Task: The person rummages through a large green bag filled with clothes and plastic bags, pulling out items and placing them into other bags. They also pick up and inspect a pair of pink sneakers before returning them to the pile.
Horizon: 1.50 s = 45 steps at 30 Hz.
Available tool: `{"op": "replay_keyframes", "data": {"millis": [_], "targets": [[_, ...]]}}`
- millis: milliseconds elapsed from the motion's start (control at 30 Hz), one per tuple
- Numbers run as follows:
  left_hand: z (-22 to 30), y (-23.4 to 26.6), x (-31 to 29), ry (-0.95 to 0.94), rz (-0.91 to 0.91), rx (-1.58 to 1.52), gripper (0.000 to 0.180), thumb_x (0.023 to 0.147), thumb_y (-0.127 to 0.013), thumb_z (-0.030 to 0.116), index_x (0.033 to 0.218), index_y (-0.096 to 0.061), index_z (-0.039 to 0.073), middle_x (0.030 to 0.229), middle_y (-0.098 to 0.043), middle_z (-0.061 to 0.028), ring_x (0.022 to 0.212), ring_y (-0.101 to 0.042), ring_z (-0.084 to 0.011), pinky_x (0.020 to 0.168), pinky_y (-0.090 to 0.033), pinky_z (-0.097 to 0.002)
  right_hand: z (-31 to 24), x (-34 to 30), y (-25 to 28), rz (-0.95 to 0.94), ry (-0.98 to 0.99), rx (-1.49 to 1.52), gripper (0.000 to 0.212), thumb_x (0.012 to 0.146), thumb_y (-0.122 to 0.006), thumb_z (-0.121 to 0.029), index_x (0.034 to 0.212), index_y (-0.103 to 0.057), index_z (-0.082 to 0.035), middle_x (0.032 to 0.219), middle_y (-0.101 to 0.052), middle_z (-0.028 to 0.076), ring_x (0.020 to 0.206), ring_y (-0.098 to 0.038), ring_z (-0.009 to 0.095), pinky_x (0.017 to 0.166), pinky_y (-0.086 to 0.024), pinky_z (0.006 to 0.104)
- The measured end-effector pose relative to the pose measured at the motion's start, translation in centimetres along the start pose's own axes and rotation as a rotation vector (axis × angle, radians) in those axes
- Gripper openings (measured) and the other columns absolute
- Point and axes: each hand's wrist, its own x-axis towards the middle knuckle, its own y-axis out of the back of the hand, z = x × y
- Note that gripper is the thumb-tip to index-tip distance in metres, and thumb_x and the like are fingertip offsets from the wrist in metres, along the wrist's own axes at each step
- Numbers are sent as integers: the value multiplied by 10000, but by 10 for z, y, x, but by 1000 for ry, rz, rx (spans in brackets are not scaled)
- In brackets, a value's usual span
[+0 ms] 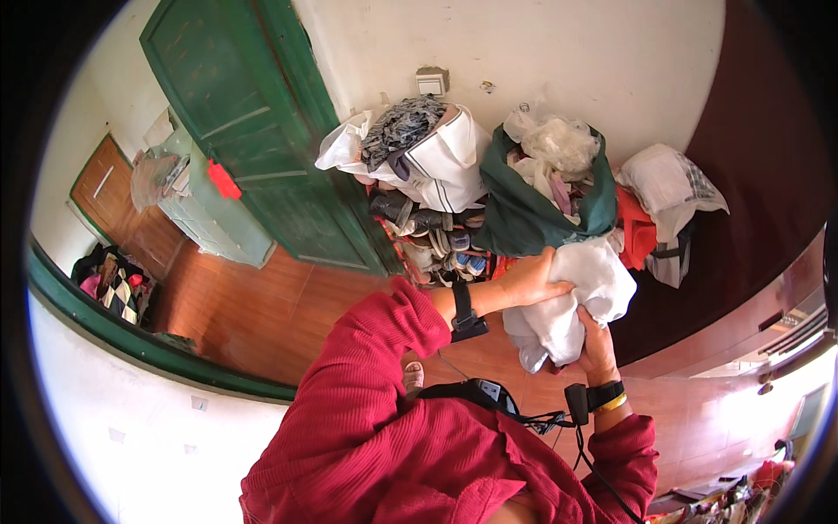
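Both hands grip a bunched white cloth (587,278) in front of me; whether it is a garment or a bag I cannot make out. My left hand (534,281) has its thumb on top of the cloth, its other fingers partly hidden. From below, my right hand (597,349) closes on the lower right edge. Pale, thin plastic (525,336) hangs under the cloth on the left. Just beyond stands a dark green bag (515,205), its mouth wide and stuffed with clear plastic bags (560,144) and pinkish cloth.
A white bag (449,157) with grey patterned cloth sits atop a shoe rack (428,240) full of shoes. Right of the green bag are a red bag (635,227) and a whitish bundle (665,179). A green door (236,113) stands at left. Black cables (546,422) run by my waist.
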Motion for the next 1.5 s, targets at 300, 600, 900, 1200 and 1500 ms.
{"op": "replay_keyframes", "data": {"millis": [300, 600, 900, 1200, 1500], "targets": [[-81, 68, -25, 315, -798, -1474, 680, 907, -602, 434, 1419, -352, 62, 1351, -509, -69, 1230, -492, -212, 1046, -389, -367, 1, 55, -71, -146, -95, -90, 445, 867, -600, -26, 1299, -495, -2, 1230, -581, 94, 1093, -573, 244, 939, -470, 349], [-171, 203, -37, 172, -372, -1186, 558, 886, -655, 178, 1376, -423, 48, 1295, -552, -80, 1160, -544, -209, 1007, -428, -355, 35, 145, -190, -188, 2, -475, 475, 895, -617, -122, 1327, -458, -4, 1184, -598, 60, 1017, -587, 174, 877, -471, 282], [-268, 366, -73, 122, 101, -1139, 601, 842, -670, 157, 1366, -412, 14, 1272, -565, -115, 1105, -594, -232, 954, -484, -365, 12, 233, -281, -200, 203, -743, 567, 923, -586, -128, 1420, -329, -39, 1296, -512, 134, 1104, -562, 204, 906, -478, 304], [-297, 409, -125, 216, 565, -1393, 515, 915, -596, 190, 1357, -413, 1, 1256, -573, -144, 1084, -615, -253, 903, -533, -375, 10, 371, -384, -442, 974, -1660, 892, 704, -804, -304, 1439, -316, -174, 1429, -302, 265, 1319, -304, 451, 1081, -301, 480], [-305, 408, -158, 186, 785, -1265, 590, 884, -636, 214, 1373, -382, 4, 1244, -571, -146, 1072, -607, -253, 894, -523, -365, 53, 475, -403, -496, 716, -2174, 873, 685, -772, -377, 1427, -326, -268, 1391, -337, 295, 1233, -393, 504, 979, -380, 577]]}}
